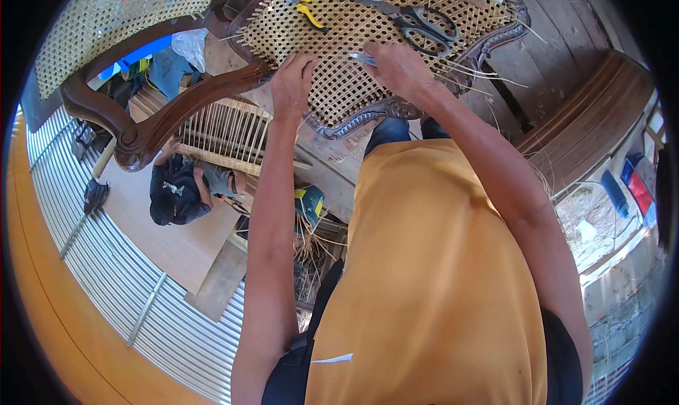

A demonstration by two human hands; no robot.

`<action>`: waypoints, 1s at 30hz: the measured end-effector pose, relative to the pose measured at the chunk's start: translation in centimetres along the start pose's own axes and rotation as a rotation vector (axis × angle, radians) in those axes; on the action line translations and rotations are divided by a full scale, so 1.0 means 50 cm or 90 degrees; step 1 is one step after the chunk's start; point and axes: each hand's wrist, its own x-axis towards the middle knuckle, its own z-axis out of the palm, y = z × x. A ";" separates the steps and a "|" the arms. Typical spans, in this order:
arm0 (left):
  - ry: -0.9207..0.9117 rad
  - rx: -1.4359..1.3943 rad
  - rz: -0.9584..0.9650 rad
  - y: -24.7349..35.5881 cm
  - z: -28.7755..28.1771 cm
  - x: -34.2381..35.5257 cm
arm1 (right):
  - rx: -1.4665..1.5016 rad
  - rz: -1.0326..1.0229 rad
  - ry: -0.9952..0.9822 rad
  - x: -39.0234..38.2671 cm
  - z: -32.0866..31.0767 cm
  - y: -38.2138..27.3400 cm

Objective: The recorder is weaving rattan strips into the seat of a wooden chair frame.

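Observation:
A woven cane seat (339,87) in a carved dark wooden frame (329,127) lies before me at the top of the view. My left hand (291,83) rests on the weave with its fingers curled together; what they hold, if anything, is too small to tell. Just to its right, my right hand (399,73) grips a small metal tool (361,57), its tip pointing toward the left hand. Above my hands, yellow-handled pliers (309,16) and black-handled scissors (424,30) lie on the cane. Loose cane strands stick out at the seat's right edge.
A carved chair frame with cane (141,140) stands at left. Below it, another person (177,193) in dark clothes works at a slatted cane piece (219,136). Plank flooring (555,30), a wooden bench (594,101), a plywood sheet (177,253) and corrugated metal (99,256) surround me.

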 end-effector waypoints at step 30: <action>-0.274 -0.072 -0.045 0.312 -0.208 -0.106 | 0.238 0.245 -0.263 -0.336 -0.330 -0.096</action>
